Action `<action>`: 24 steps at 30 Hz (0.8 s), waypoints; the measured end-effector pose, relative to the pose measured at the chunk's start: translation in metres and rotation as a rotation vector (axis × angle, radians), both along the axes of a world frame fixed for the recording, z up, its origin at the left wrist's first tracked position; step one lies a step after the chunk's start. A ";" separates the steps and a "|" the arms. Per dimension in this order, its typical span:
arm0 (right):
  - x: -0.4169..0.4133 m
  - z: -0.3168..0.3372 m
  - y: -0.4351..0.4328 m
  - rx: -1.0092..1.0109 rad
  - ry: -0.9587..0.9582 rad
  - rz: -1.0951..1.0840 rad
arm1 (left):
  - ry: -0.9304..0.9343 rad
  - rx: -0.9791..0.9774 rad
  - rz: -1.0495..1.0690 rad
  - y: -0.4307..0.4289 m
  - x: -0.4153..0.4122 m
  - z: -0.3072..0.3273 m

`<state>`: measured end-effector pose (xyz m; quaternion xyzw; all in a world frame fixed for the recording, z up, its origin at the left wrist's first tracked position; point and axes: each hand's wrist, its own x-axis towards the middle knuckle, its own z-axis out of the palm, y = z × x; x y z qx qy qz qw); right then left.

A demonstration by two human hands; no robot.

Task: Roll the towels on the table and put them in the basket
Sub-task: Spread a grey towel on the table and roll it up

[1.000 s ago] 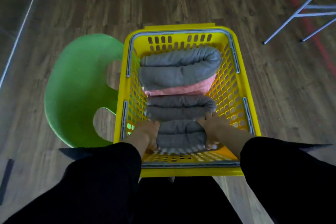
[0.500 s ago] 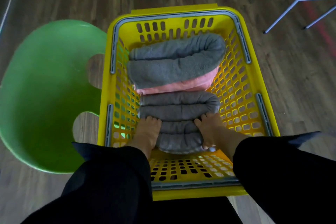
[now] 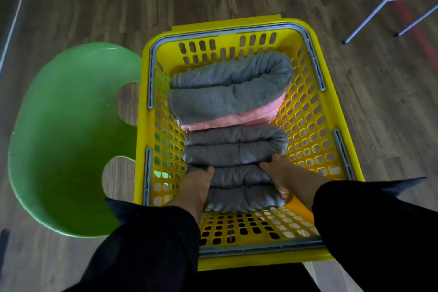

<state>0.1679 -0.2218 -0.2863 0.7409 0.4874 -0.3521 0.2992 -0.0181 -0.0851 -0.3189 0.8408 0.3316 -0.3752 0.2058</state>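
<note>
A yellow plastic basket [image 3: 308, 111] holds several rolled towels. The nearest grey roll [image 3: 239, 187] lies across the basket floor, with my left hand [image 3: 198, 187] gripping its left end and my right hand [image 3: 277, 178] gripping its right end. Behind it sits a second grey roll [image 3: 237, 144], touching the first. Further back a pink towel [image 3: 258, 116] shows under a large grey roll [image 3: 227, 87] at the far end. Both my sleeves are black.
A green plastic chair [image 3: 64, 140] stands to the left of the basket, partly under it. Grey metal legs [image 3: 391, 0] stand on the wood floor at the upper right. A white line [image 3: 14, 19] runs along the floor at the left.
The view has shifted over the basket. My hands have stayed on the ends of the nearest grey roll, which sits tight against the second roll.
</note>
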 end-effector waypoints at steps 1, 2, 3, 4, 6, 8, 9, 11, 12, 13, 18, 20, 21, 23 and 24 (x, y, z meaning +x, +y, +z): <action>0.000 0.002 -0.001 -0.009 0.017 -0.031 | 0.006 -0.023 0.052 -0.001 -0.002 -0.001; 0.001 0.005 -0.002 -0.024 0.043 -0.061 | -0.008 -0.040 0.101 -0.001 -0.005 0.000; 0.003 0.009 -0.001 -0.053 0.072 -0.090 | -0.035 -0.085 0.177 0.001 -0.007 -0.002; 0.005 0.015 0.001 -0.072 0.097 -0.113 | -0.031 -0.139 0.224 0.004 -0.009 0.003; 0.009 0.028 0.006 -0.037 0.127 -0.209 | 0.123 -0.223 0.143 0.009 -0.007 0.012; 0.015 0.048 0.015 0.030 0.194 -0.227 | 0.237 -0.238 0.056 0.013 -0.003 0.028; 0.021 0.054 0.020 0.117 0.198 -0.129 | 0.178 -0.215 0.039 0.017 0.002 0.035; 0.038 0.063 0.032 0.385 0.108 -0.098 | -0.087 -0.105 0.075 0.034 0.017 0.055; 0.045 0.072 0.041 0.461 0.045 -0.092 | -0.228 -0.048 0.105 0.046 0.026 0.066; 0.052 0.082 0.052 0.531 -0.004 -0.100 | -0.362 0.021 0.111 0.058 0.036 0.077; 0.095 0.122 0.104 0.667 -0.232 0.127 | -0.542 0.418 -0.054 0.118 0.086 0.114; 0.113 0.123 0.119 0.613 -0.294 0.180 | -0.412 0.444 -0.126 0.140 0.098 0.115; 0.120 0.123 0.125 0.569 -0.289 0.153 | -0.351 0.431 -0.143 0.150 0.102 0.112; 0.127 0.119 0.135 0.469 -0.271 0.072 | -0.264 0.383 -0.125 0.163 0.106 0.102; 0.129 0.116 0.139 0.432 -0.267 0.052 | -0.246 0.370 -0.116 0.165 0.107 0.097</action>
